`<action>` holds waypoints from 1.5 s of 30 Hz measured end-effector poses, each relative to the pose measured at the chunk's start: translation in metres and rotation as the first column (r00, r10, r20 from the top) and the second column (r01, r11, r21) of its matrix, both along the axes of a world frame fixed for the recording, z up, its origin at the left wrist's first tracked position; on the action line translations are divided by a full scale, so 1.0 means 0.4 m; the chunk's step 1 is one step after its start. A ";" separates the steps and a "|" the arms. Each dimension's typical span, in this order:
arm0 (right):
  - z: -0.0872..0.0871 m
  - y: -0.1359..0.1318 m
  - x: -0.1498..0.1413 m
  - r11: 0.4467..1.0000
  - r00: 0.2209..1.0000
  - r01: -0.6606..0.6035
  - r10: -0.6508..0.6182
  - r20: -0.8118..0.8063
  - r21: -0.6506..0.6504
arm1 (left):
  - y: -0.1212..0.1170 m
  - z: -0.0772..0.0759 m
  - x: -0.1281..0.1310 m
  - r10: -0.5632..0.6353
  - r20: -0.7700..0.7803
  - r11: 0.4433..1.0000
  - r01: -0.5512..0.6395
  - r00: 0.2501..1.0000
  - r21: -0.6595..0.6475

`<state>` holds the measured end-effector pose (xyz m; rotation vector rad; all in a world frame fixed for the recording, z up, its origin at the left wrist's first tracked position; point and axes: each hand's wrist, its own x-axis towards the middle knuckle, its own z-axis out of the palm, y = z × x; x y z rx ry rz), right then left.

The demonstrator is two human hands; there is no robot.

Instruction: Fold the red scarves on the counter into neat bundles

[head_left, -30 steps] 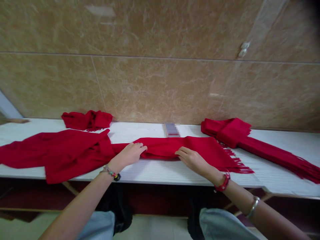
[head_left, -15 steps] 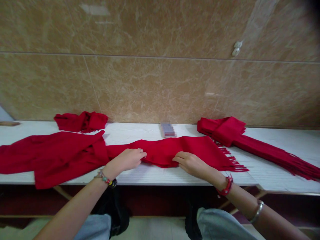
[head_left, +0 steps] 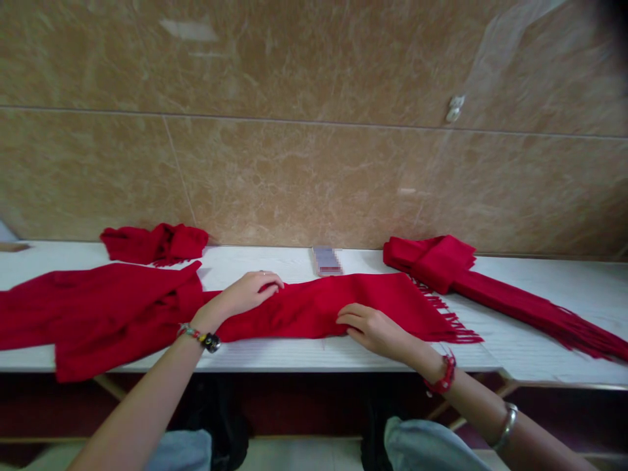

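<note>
"Looking along the white table [head_left: 284, 358], where did we find the scarf [head_left: 309, 309]?"

"We found it lengthwise, spread nearly flat, fringe at our right. Its left end met a heap of red cloth [head_left: 112, 301]; we could not tell where one stopped."

"And the grip?"

"We logged the left hand [head_left: 248, 292] over the scarf, fingertips at its rear edge; whether they pinched cloth, we could not tell. We saw the right hand [head_left: 371, 328] by the front edge, fingertips on the scarf, thumb standing slightly apart from them."

"What else did we record?"

"We noted a small red bundle [head_left: 157, 244] behind the heap, a grey rectangular object [head_left: 326, 260], partly pixelated, just behind the scarf, and, farther right, a folded fringed wrap [head_left: 434, 261] near the marbled wall [head_left: 294, 176]."
</note>
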<state>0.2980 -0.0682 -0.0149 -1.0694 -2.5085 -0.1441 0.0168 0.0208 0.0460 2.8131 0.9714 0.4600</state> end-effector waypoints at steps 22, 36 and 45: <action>-0.047 0.023 -0.083 0.984 0.983 -0.133 0.115 0.146 0.120 | 0.173 -0.077 0.122 0.253 -0.276 0.961 -0.209 0.927 0.179; -0.007 0.005 -0.055 0.956 0.993 -0.120 0.116 -0.030 -0.269 | 0.060 -0.099 0.128 -0.035 -0.410 0.996 -0.002 0.911 -0.088; -0.037 0.063 0.161 0.896 0.903 0.430 -0.426 0.065 -0.107 | -0.050 -0.153 0.172 -0.027 -0.379 0.990 -0.028 0.925 -0.141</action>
